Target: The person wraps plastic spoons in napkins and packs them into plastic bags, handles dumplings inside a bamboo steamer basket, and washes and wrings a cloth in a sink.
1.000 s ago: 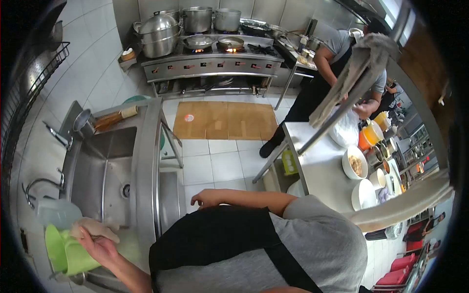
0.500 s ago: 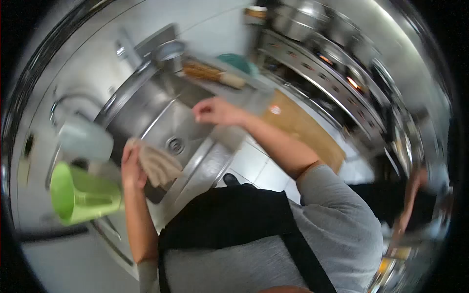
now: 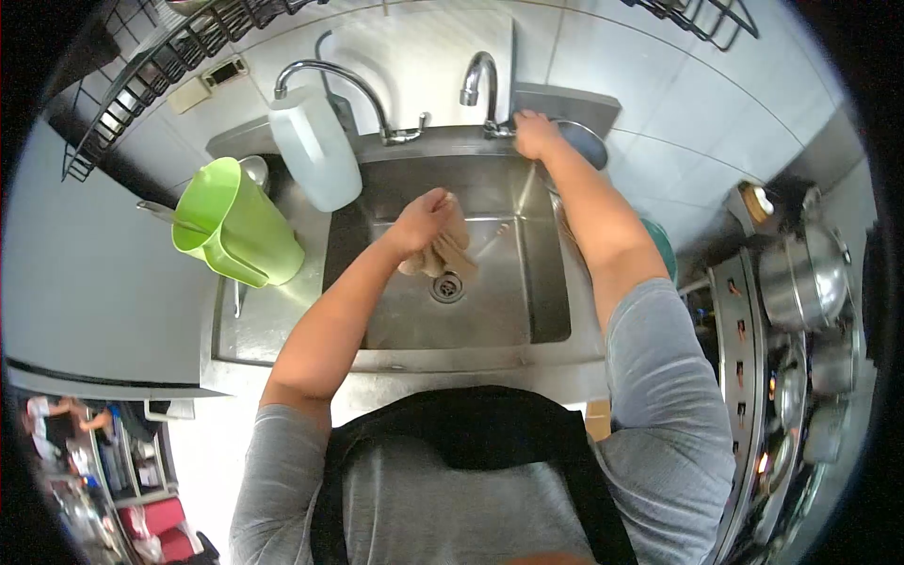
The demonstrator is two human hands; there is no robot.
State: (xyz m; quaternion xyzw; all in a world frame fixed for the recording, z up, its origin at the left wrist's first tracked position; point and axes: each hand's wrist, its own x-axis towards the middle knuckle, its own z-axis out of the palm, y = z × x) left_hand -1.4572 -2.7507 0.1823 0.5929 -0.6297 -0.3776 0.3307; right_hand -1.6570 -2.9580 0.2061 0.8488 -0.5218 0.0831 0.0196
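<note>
Over the steel sink point(image 3: 490, 325), my left hand point(image 3: 422, 224) is closed on a beige cloth point(image 3: 443, 256), which hangs bunched above the drain point(image 3: 446, 287). My right hand point(image 3: 537, 135) has its fingers around the handle at the base of the right faucet point(image 3: 482, 85), at the sink's back edge; the handle itself is mostly hidden by the fingers. A pale streak shows in the basin below this hand, and I cannot tell whether it is water or a reflection.
Left of the basin stand a translucent jug point(image 3: 315, 151) and a green pitcher point(image 3: 240, 226) with a utensil inside. Another faucet point(image 3: 353, 80) arches behind the jug. A metal pot point(image 3: 582, 143) is beside my right wrist. Wire racks point(image 3: 179, 71) hang above; the stove point(image 3: 739, 377) is at right.
The view has turned from the stove to the sink. The cloth in my left hand has come away from the pitcher and over the basin. My right hand has reached the faucet handle.
</note>
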